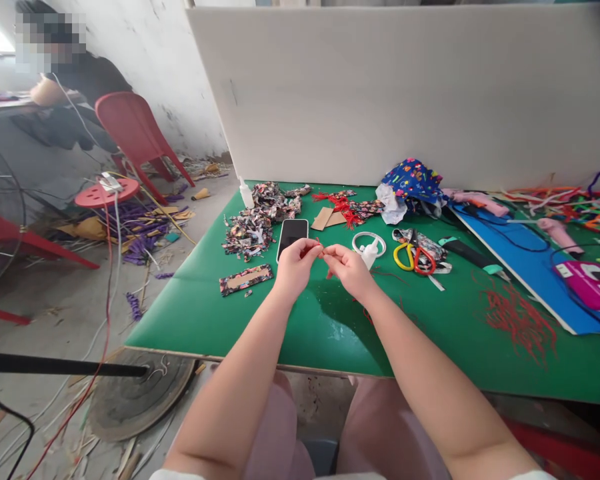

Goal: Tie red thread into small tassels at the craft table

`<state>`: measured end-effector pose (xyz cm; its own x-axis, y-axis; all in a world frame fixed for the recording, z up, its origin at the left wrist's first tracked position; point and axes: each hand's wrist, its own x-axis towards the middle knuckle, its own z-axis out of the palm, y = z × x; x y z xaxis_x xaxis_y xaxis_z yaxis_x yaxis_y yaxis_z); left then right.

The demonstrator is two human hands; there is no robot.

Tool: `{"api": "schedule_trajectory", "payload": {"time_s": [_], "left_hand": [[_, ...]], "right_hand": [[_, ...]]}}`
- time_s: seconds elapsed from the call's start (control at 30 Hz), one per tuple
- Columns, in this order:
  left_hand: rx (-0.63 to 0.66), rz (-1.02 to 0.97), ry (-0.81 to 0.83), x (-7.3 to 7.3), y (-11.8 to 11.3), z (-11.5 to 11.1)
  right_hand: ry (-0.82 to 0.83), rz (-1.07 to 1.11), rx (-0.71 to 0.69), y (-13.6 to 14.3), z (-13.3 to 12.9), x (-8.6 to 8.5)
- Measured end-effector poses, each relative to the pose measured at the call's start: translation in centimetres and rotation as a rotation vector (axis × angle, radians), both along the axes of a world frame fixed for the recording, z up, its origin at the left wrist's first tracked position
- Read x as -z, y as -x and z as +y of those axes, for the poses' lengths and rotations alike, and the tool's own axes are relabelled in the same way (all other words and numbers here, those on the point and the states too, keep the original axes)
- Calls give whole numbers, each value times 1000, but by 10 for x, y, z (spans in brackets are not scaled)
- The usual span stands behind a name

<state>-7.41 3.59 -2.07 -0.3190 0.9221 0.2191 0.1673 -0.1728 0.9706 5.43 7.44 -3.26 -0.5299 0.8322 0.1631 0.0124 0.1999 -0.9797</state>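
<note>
Above the green table, my left hand (pixel 299 263) and my right hand (pixel 351 270) meet with closed fingertips. A short bit of thin red string (pixel 319 243) shows between them; the fingers cover most of it. Behind my left hand lies a phone (pixel 293 235) with a dark screen. Beside my right hand are a small white glue bottle (pixel 369 254), a white ring-shaped roll (pixel 363 238) and scissors (pixel 414 259) with yellow and red handles. A cardboard strip edged in floral fabric (pixel 246 279) lies to the left, near a heap of floral fabric scraps (pixel 247 233).
Red string pieces (pixel 517 320) lie loose at the right, near a blue board (pixel 520 267), pink glue guns (pixel 555 230) and a utility knife (pixel 473 257). A white panel (pixel 400 93) borders the table's back. A person sits at far left by a red chair (pixel 133 123).
</note>
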Motion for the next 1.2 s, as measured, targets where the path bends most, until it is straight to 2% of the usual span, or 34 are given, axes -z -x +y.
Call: {"api": "schedule_trajectory", "payload": {"time_s": [0.17, 0.37, 0.43, 0.57, 0.67, 0.8, 0.9, 1.07, 1.2], "left_hand": [[-4, 74, -55, -10, 2, -9], [3, 188, -143, -20, 0, -19], [18, 195, -150, -22, -1, -21], [16, 172, -132, -21, -1, -22], [-8, 111, -78, -19, -1, -19], [-14, -6, 62, -16, -2, -15], [38, -123, 195, -14, -4, -14], [161, -352, 333, -11, -4, -14], [110, -474, 335, -7, -2, -11]], "right_hand": [[-6, 41, -22, -5, -5, -7], [-162, 104, 166, -10, 0, -12], [-125, 150, 149, -11, 0, -13], [17, 239, 19, -10, -1, -13], [40, 202, -7, -10, -1, -12], [-8, 113, 101, -10, 2, -10], [-54, 54, 182, -10, 5, -8], [-299, -148, 344, -8, 9, -2], [-471, -225, 478, -8, 7, -2]]}}
